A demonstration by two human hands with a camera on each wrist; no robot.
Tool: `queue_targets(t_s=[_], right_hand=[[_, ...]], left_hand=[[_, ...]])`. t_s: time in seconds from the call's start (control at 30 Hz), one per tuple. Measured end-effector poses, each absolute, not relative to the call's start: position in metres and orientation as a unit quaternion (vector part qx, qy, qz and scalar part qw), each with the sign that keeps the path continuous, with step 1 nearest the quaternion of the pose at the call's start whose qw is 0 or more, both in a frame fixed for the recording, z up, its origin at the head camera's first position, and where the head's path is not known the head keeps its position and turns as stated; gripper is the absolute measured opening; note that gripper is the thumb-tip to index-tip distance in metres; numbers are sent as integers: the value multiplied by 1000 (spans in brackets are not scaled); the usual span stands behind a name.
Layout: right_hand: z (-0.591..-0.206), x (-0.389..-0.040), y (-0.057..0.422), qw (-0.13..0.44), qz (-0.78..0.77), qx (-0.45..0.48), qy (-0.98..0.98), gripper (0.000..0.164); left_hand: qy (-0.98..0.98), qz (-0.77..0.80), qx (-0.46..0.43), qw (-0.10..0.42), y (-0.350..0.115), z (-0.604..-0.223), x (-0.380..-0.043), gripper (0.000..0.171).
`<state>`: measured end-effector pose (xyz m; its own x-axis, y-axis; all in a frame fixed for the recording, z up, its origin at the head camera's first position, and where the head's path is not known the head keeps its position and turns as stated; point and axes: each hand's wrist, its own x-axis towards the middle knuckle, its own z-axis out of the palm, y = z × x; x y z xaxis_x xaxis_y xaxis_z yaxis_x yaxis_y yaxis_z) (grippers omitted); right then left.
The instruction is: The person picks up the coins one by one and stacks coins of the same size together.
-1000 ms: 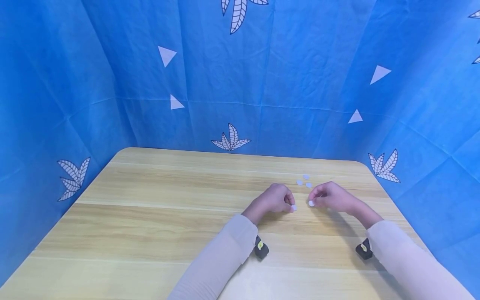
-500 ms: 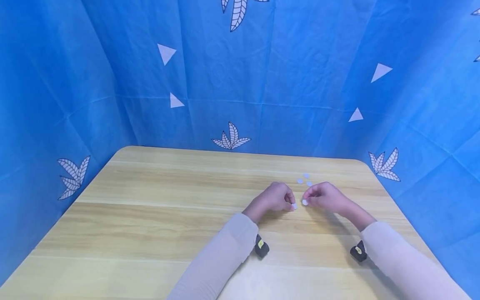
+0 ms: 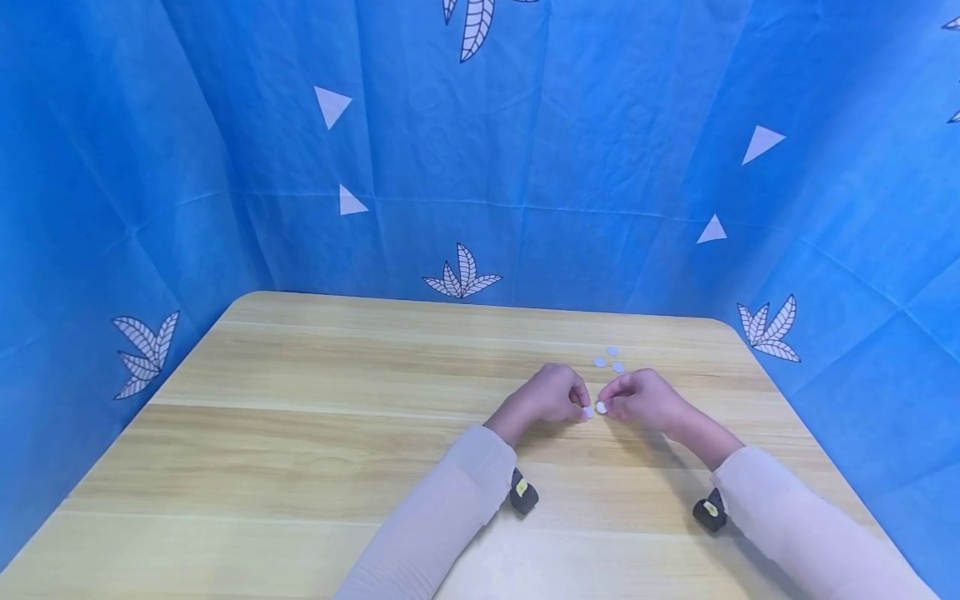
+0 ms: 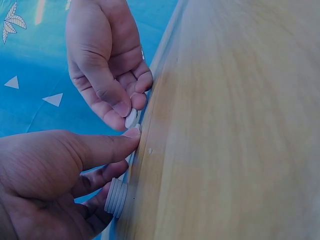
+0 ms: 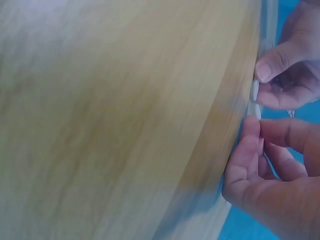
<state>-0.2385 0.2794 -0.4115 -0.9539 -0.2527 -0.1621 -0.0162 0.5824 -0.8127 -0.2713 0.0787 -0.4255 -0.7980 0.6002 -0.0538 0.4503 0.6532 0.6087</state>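
Note:
My left hand (image 3: 553, 393) pinches a small white disc (image 3: 588, 412) between thumb and finger, low over the wooden table. Just to its right, my right hand (image 3: 647, 403) pinches another white disc (image 3: 602, 407), the two discs nearly meeting. In the left wrist view, a short stack of several white discs (image 4: 116, 198) sits at the table surface, right beside the curled lower fingers of my left hand; the head view hides this stack. From the right wrist, both hands show close together at the tabletop, the left one's disc (image 5: 255, 90) edge-on.
Three white discs (image 3: 612, 351) lie in a loose group beyond my hands. The wooden table (image 3: 300, 450) has rounded far corners, and a blue patterned cloth (image 3: 442, 150) hangs around its back and sides. Dark wrist cameras (image 3: 709, 512) sit under both sleeves.
My right hand has moved left with its disc, bringing it right up to the disc in my left hand. The left hand has stayed in place, as have the three loose discs.

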Motion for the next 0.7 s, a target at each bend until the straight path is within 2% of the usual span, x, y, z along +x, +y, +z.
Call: queue_targets(t_s=[0.7], right_hand=[[-403, -231, 258, 165, -453, 10, 876, 15]], left_hand=[[904, 293, 287, 120, 79, -426, -272, 10]])
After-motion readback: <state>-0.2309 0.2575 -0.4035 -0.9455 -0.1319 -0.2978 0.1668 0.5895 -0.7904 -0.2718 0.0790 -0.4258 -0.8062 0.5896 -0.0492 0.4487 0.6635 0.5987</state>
